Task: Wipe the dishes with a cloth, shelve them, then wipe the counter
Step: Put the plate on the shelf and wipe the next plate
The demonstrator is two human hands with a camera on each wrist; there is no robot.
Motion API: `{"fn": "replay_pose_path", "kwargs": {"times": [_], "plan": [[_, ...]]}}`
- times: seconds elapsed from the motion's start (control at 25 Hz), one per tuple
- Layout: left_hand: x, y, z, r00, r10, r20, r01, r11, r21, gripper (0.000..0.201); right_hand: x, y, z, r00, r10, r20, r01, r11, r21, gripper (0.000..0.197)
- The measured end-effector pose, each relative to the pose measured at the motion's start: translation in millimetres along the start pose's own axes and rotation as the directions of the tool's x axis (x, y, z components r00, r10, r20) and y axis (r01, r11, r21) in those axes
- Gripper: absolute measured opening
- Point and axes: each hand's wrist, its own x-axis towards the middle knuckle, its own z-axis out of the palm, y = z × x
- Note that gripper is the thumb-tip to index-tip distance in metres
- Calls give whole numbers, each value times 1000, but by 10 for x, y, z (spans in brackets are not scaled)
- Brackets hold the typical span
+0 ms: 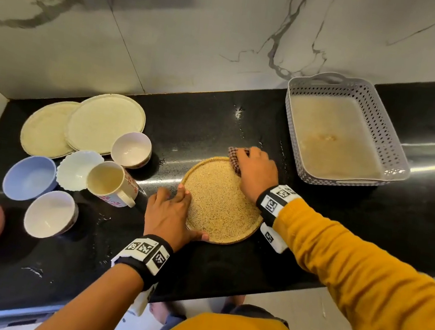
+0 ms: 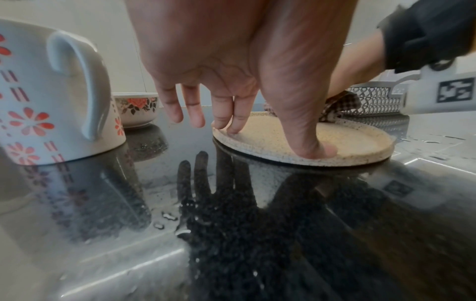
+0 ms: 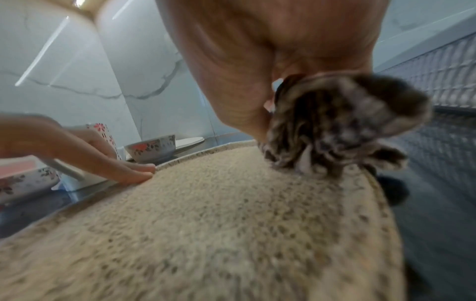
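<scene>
The left hand [image 1: 169,214] presses spread fingers on the near-left rim of the speckled plate [image 1: 222,202]; the right hand [image 1: 257,173] bunches a cloth [image 1: 236,153] far-right. The plate looks stiff, breakable, likely slick on the wet surface [image 1: 216,125]; lift by the rim.

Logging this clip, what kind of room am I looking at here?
Most likely a home kitchen: a black stone counter, marble-look wall tiles, and plates and bowls set out.
</scene>
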Motion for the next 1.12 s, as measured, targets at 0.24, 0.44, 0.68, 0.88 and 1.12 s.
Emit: {"fn": "replay_pose_path", "kwargs": {"times": [0.24, 0.44, 0.68, 0.88, 1.12], "plan": [[-28, -43, 49, 999, 23, -23, -22, 999, 26, 121, 88, -567, 151, 966, -256, -29, 256, 966, -30, 57], [26, -57, 3, 997, 70, -15, -68, 991, 118, 124, -19, -803, 194, 872, -489, 13, 488, 869, -80, 47], [78, -79, -1, 994, 112, -15, -107, 975, 193, 126, 134, -284, 63, 956, -290, -47, 289, 957, -14, 46], [73, -112, 37, 994, 112, -16, -108, 981, 164, 126, -311, 241, 231, 952, -276, -136, 277, 961, -12, 41], [25, -125, 92, 995, 81, -50, -77, 994, 77, 123, -1144, 273, 514, 935, -326, -140, 336, 940, 53, 39]]}}
